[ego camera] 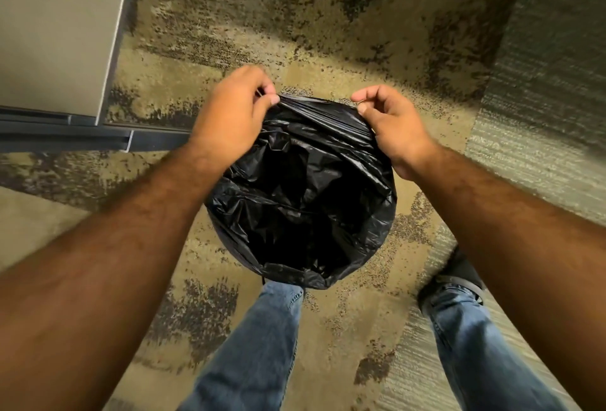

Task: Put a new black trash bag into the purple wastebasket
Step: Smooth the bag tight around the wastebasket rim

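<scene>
A black trash bag [301, 191] lies open in a round shape below me, its plastic draped over a round rim and crumpled inside. The purple wastebasket is hidden under the bag; only a thin dark edge shows at the lower left. My left hand [232, 112] pinches the bag's far edge on the left side. On the right side of that same far edge, my right hand [390, 125] pinches the plastic between thumb and fingers. The plastic is pulled taut between the two hands.
Mottled tan and dark carpet [295, 33] covers the floor. A grey cabinet panel [55, 33] with a dark base stands at the upper left. My jeans legs [259, 351] and a dark shoe [459, 276] stand just behind the bag.
</scene>
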